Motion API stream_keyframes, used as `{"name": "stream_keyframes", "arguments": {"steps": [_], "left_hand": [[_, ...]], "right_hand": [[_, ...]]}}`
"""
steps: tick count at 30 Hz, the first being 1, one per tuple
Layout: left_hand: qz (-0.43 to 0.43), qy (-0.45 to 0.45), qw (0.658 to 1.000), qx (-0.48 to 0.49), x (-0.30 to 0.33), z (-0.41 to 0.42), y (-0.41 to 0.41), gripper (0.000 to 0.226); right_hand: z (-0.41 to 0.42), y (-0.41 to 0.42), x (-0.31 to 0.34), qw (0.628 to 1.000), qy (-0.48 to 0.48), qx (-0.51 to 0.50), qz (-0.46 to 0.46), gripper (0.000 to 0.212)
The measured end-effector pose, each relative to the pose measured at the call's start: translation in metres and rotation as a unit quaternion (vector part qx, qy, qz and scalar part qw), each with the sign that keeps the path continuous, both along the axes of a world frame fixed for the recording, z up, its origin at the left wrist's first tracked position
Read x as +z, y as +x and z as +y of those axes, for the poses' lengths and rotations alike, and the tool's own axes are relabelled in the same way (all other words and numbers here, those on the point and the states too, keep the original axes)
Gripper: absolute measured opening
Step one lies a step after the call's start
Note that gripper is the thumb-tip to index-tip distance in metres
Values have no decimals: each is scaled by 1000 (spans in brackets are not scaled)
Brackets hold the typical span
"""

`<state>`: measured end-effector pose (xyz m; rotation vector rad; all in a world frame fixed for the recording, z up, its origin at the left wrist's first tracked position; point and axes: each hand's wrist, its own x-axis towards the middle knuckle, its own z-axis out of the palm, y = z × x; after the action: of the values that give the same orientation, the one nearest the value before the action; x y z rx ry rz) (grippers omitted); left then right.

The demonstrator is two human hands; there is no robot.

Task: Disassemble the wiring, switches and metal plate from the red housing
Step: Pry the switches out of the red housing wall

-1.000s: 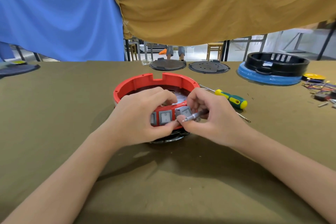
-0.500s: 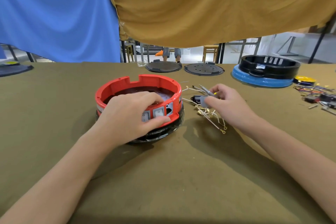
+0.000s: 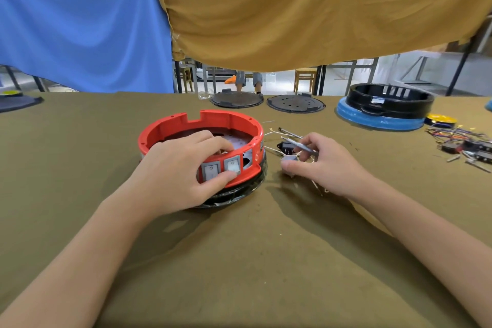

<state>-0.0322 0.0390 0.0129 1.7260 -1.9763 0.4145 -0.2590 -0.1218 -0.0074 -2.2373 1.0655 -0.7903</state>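
Note:
The round red housing (image 3: 170, 129) sits on a black base in the middle of the table. Two grey rocker switches (image 3: 222, 166) remain in its front wall, beside an empty cut-out to their right. My left hand (image 3: 175, 170) grips the front wall, fingers inside the rim and thumb under the switches. Just right of the housing, my right hand (image 3: 324, 165) pinches a removed grey switch (image 3: 289, 159) with pale wires trailing from it, and holds a thin metal tool (image 3: 299, 144) between its fingers. The metal plate shows inside the housing, partly hidden by my left hand.
Loose pale wires and a small black part (image 3: 284, 147) lie right of the housing. At the back stand two dark round lids (image 3: 295, 103), a black housing (image 3: 391, 99) on a blue ring, and a heap of coloured wires and switches (image 3: 463, 143) at far right.
My right hand pulled one grey switch with its wires out of the housing and carried it right, down toward the table. The left hand kept its grip on the housing.

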Motion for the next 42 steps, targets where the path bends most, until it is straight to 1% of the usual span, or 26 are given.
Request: {"name": "stream_keyframes", "arguments": {"steps": [1, 3, 6, 8, 12, 15, 18, 22, 25, 27, 29, 31, 34, 38, 42], "left_hand": [[1, 5, 1000, 2, 0, 0, 0, 49], [3, 13, 1000, 0, 0, -1, 0, 50], [4, 11, 1000, -6, -1, -1, 0, 50], [7, 12, 1000, -9, -1, -1, 0, 50], [26, 10, 999, -23, -1, -3, 2, 48], [34, 1, 999, -31, -2, -4, 3, 38], [32, -23, 999, -34, -4, -5, 2, 40], [14, -71, 997, -21, -8, -7, -3, 45], [-16, -106, 994, -15, -12, -8, -7, 43], [-28, -129, 991, -15, -15, -9, -8, 40], [-49, -151, 987, -21, -16, -10, -8, 37], [-73, -161, 984, -34, -16, -12, -7, 36], [-89, -166, 981, -52, -18, -14, -5, 36], [-70, -173, 980, -68, -19, -13, -4, 35], [-54, -167, 981, -83, -18, -12, -5, 37]], "right_hand": [[1, 0, 1, 1000, 14, 3, -20, 25], [3, 2, 1, 999, -3, 21, -35, 15], [10, 5, 3, 994, -61, 76, -45, 14], [16, 6, 6, 986, -83, 120, -80, 13], [24, 7, 8, 968, -63, 198, -139, 12], [26, 6, 8, 948, -15, 244, -205, 7], [23, 7, 5, 925, 70, 264, -264, 4], [16, 9, 0, 897, 169, 270, -305, 9], [14, 10, 0, 872, 237, 288, -317, 15], [15, 10, -1, 861, 270, 282, -326, 19], [17, 10, -1, 858, 283, 267, -335, 22], [19, 9, -2, 864, 271, 254, -340, 21], [24, 10, -1, 882, 224, 236, -342, 24], [34, 16, 3, 909, 116, 216, -337, 22], [46, 25, 9, 918, 23, 216, -332, 21]]}}
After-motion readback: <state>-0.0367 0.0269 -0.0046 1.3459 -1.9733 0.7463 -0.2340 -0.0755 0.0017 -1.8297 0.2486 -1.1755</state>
